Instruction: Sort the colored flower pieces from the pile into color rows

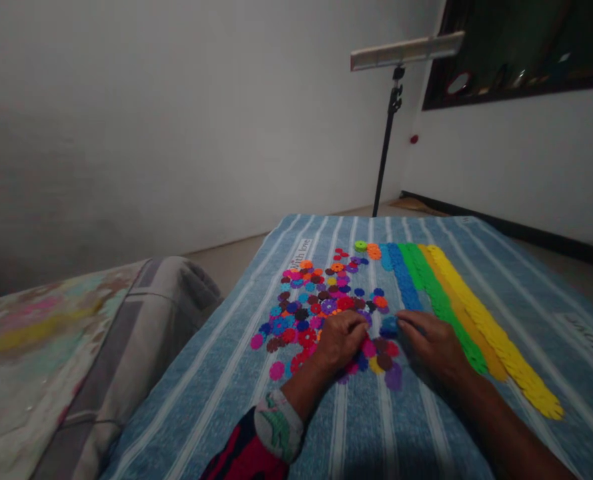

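A heap of small flower-shaped plastic discs (pixel 316 307) in several colours lies on a blue striped cloth (pixel 226 373). My left hand (pixel 340 340) rests curled on the near edge of the heap, fingertips pinched beside a blue disc (pixel 389 327). My right hand (pixel 432 341) lies just right of it, fingers closed toward the same blue disc. Right of the hands run joined strips of discs: blue (pixel 401 280), green (pixel 434 293), orange (pixel 459 307) and yellow (pixel 496 340).
A folded grey and patterned blanket (pixel 101 347) lies at the left. A light bar on a black stand (pixel 391 113) rises behind the cloth near the white wall. A dark window frame (pixel 521 53) sits top right.
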The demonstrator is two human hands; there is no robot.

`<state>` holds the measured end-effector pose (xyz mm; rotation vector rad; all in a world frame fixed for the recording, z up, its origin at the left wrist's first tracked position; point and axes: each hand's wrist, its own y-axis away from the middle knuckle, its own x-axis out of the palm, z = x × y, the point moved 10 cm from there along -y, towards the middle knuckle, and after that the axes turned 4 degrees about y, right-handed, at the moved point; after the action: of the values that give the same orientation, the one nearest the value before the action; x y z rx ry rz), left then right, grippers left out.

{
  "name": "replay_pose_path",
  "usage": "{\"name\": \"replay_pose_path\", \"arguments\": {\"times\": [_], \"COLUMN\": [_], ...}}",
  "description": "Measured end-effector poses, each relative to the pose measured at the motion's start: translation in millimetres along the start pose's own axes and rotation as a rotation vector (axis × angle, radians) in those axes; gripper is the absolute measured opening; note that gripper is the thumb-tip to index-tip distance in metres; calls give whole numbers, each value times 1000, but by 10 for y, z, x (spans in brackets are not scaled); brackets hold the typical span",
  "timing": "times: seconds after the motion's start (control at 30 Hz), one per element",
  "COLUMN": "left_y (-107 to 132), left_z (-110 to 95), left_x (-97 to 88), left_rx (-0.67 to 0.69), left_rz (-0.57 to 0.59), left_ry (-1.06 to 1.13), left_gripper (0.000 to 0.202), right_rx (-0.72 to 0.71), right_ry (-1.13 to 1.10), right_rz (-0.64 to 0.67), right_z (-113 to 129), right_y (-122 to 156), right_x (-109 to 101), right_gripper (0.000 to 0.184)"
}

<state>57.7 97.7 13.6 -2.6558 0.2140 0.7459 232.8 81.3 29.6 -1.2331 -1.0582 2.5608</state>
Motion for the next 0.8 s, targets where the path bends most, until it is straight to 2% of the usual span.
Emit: {"name": "replay_pose_path", "arguments": {"times": [0.13,0.23,0.43,0.53,0.67,0.8], "left_y": [-77,-127,-136,-126,-75,67], "left_z": [71,154,155,148,197,378], "left_x": [-170,-234,-233,-310,-561,-995], "left_rx": [-15,-30,-16,-26,-72,-192], "left_rz": [-41,-44,-22,-42,-92,-168], "left_ry": [-134,-201,-321,-363,-396,-419], "left_gripper": [23,23,23,24,27,26], "right_rx": [105,182,152,114,95,156], "right_ry": [77,131,241,301,375,370], "right_rz": [127,237,358,406,375,247], "right_z": [-316,-466,-462,-439,-459,-531], "right_y": [-67,-13,92,114,113,83], "right_x": [-241,-314,-239,-181,-206,-324], "right_gripper": [31,30,26,23,21,26]}}
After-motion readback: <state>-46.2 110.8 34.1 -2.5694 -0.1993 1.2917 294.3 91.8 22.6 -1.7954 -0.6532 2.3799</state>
